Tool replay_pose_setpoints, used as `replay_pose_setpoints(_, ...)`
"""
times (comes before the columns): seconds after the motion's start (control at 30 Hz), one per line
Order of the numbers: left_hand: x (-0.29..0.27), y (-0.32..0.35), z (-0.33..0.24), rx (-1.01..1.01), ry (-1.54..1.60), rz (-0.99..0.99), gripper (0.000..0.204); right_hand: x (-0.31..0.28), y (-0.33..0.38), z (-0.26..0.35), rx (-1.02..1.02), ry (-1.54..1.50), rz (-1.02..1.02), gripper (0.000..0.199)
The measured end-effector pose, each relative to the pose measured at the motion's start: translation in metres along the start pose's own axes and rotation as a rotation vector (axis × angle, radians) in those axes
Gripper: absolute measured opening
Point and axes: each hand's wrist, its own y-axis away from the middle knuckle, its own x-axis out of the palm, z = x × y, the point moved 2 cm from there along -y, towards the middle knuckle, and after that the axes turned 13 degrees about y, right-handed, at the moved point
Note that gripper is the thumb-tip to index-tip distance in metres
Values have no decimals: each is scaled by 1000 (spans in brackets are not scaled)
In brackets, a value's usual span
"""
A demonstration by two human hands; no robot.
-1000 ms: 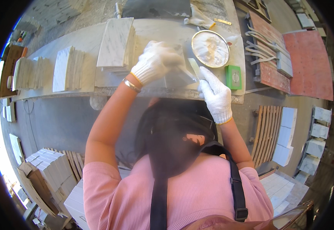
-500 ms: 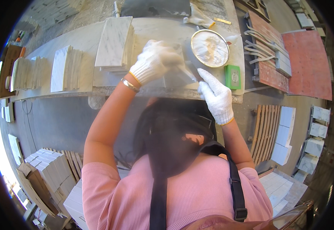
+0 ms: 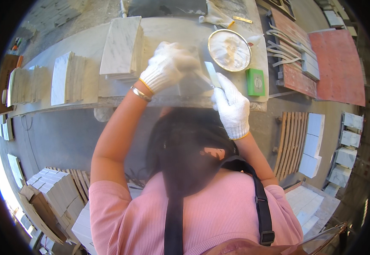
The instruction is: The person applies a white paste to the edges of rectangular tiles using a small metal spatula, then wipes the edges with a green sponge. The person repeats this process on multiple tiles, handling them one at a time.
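My left hand [image 3: 170, 66], in a white knit glove with a yellow cuff edge, is closed over the worktable. A hazy smear hides its fingertips and what they grip. Beside it shows a blurred greyish flat piece [image 3: 189, 83], with a thin pale streak running from it toward the other hand. My right hand [image 3: 232, 108], gloved alike, is closed on a narrow pale flat strip [image 3: 211, 73] that sticks up past the fingers. Just beyond that hand are a round bowl of white powder [image 3: 230, 50] and a small green box [image 3: 256, 82].
Marble tiles stand stacked on the worktable [image 3: 78, 98] to the left, the nearest being a tall stack [image 3: 121, 46]. A spare glove [image 3: 216, 15] lies at the back. Racks and red boards [image 3: 337, 63] are at the right; a slatted pallet [image 3: 292, 144] stands below them.
My right hand has drawn slightly nearer and left, its pointing finger now bent in around the pale strip, which stands up in view. My left hand has barely moved.
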Motion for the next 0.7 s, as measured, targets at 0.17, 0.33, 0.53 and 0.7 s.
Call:
replay_pose_setpoints(0.17,-1,-1,0,-14,-12,2,17,5,-6,10,-147,99,-101,40)
replay_pose_setpoints(0.33,-1,2,-1,4,17,-29,17,-19,2,5,144,-154,-17,42)
replay_pose_setpoints(0.53,0,4,-1,10,-1,-43,17,-9,7,6,143,-95,17,38)
replay_pose_setpoints(0.7,0,3,-2,-38,-41,-11,20,1,-1,9,-183,107,-41,38)
